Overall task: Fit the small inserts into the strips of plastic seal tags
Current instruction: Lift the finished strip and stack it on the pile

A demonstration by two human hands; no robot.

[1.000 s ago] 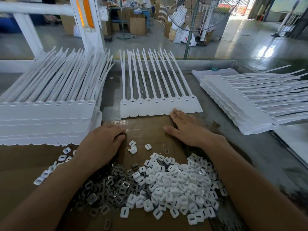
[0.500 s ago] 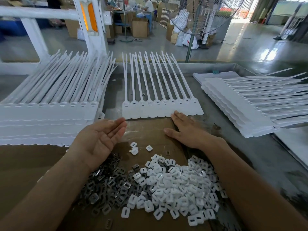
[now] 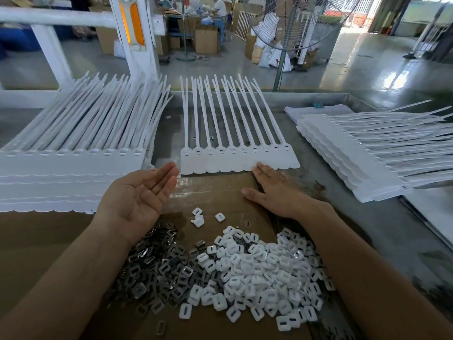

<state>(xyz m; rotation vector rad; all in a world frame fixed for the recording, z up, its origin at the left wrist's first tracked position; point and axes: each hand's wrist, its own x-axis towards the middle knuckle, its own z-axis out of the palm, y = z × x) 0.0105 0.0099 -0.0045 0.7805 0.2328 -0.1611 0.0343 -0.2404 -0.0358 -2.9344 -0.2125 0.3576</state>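
Showing, nearest, a heap of small white square plastic inserts (image 3: 257, 271) piled toward the near edge of a brown cardboard sheet (image 3: 215, 192). Just beyond, hovering palm up, fingers loosely spread, holding nothing: left hand (image 3: 139, 200). Resting flat, fingertips (image 3: 262, 168) touching the near edge of a white plastic seal-tag strip (image 3: 235, 159): right hand (image 3: 279, 192). Lying crosswise at the cardboard's far edge, tails pointing away.

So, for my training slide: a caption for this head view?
Empty left hand palm-up, right hand flat at the strip of seal tags, inserts heaped nearby.
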